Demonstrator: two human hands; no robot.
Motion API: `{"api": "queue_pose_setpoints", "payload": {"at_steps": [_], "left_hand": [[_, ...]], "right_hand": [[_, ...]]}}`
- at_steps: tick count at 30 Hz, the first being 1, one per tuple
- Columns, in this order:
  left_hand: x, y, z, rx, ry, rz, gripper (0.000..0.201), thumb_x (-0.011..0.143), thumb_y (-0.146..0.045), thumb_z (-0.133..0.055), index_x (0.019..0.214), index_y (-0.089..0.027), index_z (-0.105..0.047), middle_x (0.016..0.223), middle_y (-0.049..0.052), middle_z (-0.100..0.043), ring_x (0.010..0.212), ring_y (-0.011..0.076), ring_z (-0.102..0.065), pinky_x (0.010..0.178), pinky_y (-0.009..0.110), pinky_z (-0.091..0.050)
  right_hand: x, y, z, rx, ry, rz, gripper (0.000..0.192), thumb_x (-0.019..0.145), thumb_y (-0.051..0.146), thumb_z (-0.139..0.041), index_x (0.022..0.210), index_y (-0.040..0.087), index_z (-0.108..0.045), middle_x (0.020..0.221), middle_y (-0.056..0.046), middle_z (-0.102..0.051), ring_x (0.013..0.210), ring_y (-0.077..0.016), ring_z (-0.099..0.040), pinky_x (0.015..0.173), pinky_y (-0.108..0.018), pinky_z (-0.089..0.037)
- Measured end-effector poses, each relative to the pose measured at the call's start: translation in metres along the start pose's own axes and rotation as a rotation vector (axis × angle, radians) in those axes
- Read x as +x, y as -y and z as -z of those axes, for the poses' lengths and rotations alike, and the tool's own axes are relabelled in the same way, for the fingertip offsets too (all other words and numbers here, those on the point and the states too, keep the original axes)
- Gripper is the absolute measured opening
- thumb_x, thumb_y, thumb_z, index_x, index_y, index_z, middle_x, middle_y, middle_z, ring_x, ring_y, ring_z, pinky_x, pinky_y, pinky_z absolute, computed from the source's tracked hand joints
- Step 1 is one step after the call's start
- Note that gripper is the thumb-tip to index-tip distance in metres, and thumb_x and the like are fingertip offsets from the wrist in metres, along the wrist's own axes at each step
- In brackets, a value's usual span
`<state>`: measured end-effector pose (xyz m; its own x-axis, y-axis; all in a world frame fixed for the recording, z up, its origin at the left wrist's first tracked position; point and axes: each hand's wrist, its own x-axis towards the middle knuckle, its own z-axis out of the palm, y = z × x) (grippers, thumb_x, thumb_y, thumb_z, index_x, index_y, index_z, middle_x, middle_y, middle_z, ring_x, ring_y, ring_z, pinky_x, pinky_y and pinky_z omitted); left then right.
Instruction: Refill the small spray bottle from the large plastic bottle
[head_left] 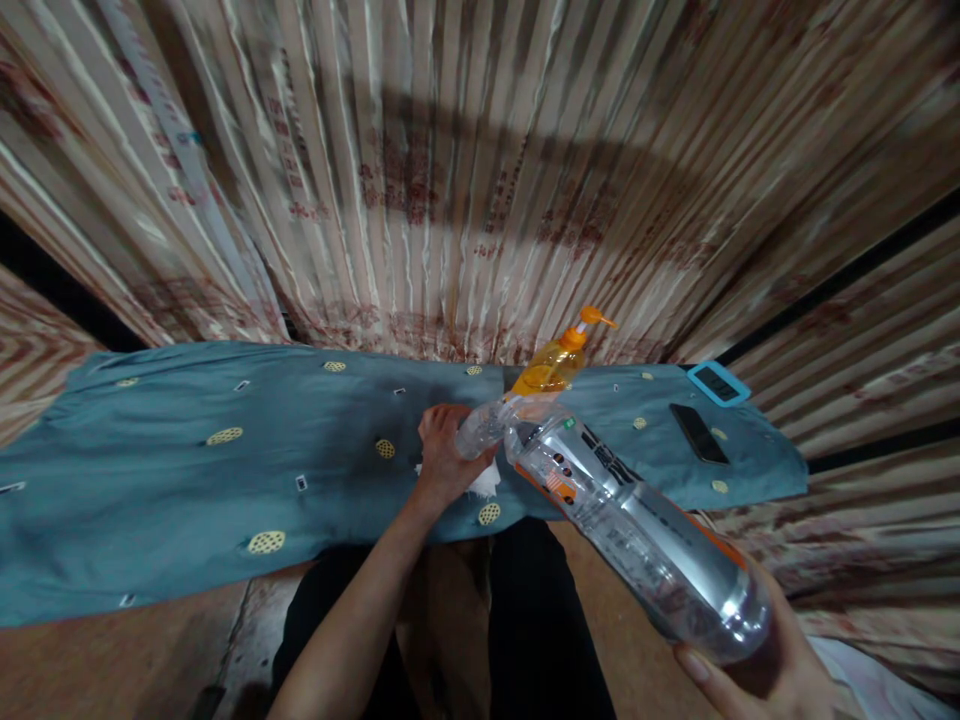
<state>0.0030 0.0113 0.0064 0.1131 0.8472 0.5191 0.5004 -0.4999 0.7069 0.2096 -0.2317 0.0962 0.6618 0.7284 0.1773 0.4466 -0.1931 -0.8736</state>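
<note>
My right hand grips the base of a large clear plastic bottle, which is tilted with its neck pointing down and left. My left hand rests on the teal cloth, closed on a crumpled white tissue or rag right under the bottle's mouth. Just behind the bottle's neck stands an orange pump bottle.
The teal cloth with small yellow patches covers a low surface in front of me. A black phone and a blue-cased device lie at its right end. Striped curtain fabric hangs behind. My dark-trousered legs are below.
</note>
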Motion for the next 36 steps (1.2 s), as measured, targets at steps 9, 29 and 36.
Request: {"api": "queue_pose_setpoints", "payload": {"at_steps": [9,29,36], "left_hand": [[0.0,0.0,0.0,0.001,-0.009,-0.011,0.042,0.071,-0.038,-0.079,0.106,-0.022,-0.061,0.106,0.007,-0.065,0.11,0.0313,-0.056,0.1,0.049,-0.045],[0.002,-0.001,-0.001,0.012,-0.015,0.018,0.042,0.07,-0.037,-0.08,0.104,-0.022,-0.061,0.105,0.007,-0.067,0.109,0.0316,-0.058,0.098,0.048,-0.047],[0.0,0.0,0.0,0.007,-0.028,-0.001,0.04,0.072,-0.037,-0.079,0.104,-0.021,-0.062,0.103,0.007,-0.067,0.107,0.031,-0.059,0.096,0.048,-0.048]], "right_hand": [[0.004,-0.022,0.007,0.014,0.008,0.041,0.085,0.07,0.059,-0.08,0.139,0.019,-0.051,0.132,-0.013,-0.064,0.121,-0.0338,-0.064,0.094,-0.034,-0.056],[-0.001,-0.016,0.002,0.042,0.038,0.04,0.079,0.071,0.059,-0.081,0.136,0.023,-0.053,0.128,-0.009,-0.068,0.115,-0.0301,-0.068,0.091,-0.032,-0.058],[-0.002,-0.017,0.001,0.088,0.05,0.071,0.095,0.068,0.058,-0.083,0.148,0.022,-0.046,0.153,-0.01,-0.05,0.142,-0.032,-0.046,0.103,-0.03,-0.049]]}}
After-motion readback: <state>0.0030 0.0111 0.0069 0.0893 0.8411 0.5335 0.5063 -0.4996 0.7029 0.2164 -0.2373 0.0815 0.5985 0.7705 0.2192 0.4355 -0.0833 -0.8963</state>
